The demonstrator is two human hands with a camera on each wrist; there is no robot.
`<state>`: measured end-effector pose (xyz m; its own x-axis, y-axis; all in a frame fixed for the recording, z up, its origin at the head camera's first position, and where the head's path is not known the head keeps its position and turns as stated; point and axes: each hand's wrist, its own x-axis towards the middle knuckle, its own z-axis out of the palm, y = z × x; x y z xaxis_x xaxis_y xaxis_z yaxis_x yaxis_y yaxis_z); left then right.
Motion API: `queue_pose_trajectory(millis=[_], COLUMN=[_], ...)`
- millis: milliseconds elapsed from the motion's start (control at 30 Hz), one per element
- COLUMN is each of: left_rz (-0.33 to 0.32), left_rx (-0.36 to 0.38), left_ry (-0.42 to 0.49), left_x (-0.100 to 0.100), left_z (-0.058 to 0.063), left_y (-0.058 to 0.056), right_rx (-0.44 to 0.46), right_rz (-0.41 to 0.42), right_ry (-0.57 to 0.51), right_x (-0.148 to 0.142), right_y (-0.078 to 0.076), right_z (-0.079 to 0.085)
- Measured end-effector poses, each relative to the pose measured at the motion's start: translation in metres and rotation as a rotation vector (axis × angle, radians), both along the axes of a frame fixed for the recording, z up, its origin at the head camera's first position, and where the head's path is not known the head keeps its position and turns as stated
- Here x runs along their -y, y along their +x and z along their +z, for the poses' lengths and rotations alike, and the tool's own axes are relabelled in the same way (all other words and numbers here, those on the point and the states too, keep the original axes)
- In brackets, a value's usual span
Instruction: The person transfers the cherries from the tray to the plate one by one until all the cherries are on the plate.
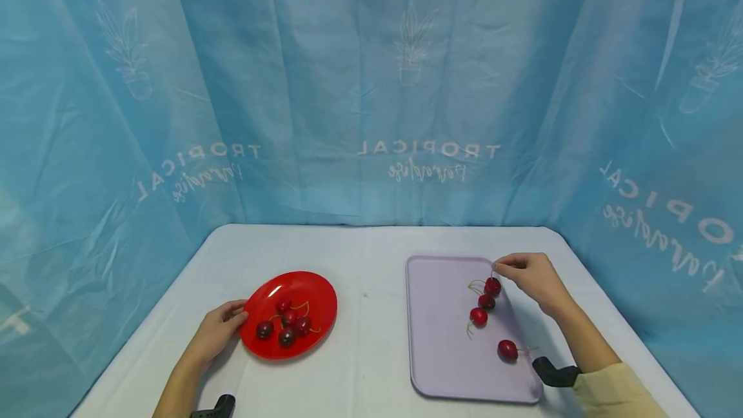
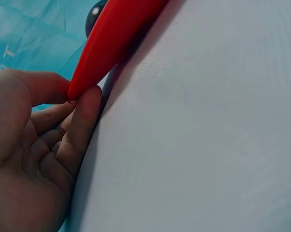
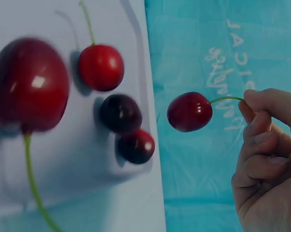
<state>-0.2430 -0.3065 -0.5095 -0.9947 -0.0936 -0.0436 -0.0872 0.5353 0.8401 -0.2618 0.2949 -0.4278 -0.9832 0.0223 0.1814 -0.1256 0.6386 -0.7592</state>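
Right grip (image 3: 271, 159) pinches a dark red cherry (image 3: 190, 112) by the end of its green stem (image 3: 225, 98), fruit dangling by the far right side of the lilac tray (image 1: 441, 340), near other cherries (image 1: 478, 317). Left grip (image 1: 215, 328) pinches the near-left rim of the red plate (image 1: 316, 295). Cherry likely light, smooth, slippery and easily bruised; stem's the best hold, though it could pull loose.

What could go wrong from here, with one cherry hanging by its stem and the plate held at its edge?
The right hand holds the dangling cherry only by its thin stem, so the fruit might slip or snap off.
The left hand pinches the red plate at its edge; tilting it could send the loose cherries rolling.
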Motion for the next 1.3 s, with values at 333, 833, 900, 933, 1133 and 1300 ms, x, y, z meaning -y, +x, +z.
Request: queue_pose_trajectory(millis=[333,833,900,933,1133,1300], left_rz=[-0.006,-0.013,-0.012,-0.011,-0.008,-0.008], left_rx=[-0.01,-0.01,-0.014,-0.014,-0.017,-0.01], left_ry=[0.001,-0.003,0.0,0.0,0.009,0.001], left_x=[0.001,0.001,0.001,0.001,0.0,0.002], left_z=[-0.002,-0.003,-0.003,-0.002,-0.003,-0.003], left_y=[-0.001,0.0,0.0,0.0,0.0,-0.001], right_rx=[-0.035,-0.043,-0.037,-0.035,-0.02,-0.004], right_rz=[0.04,0.1,0.104,0.11,0.113,0.119], right_ry=[-0.026,-0.093,-0.106,-0.112,-0.14,-0.139], right_x=[0.02,0.051,0.057,0.059,0.073,0.083], right_y=[-0.006,-0.017,-0.019,-0.019,-0.02,-0.024], right_z=[0.007,0.009,0.008,0.007,0.005,0.005])
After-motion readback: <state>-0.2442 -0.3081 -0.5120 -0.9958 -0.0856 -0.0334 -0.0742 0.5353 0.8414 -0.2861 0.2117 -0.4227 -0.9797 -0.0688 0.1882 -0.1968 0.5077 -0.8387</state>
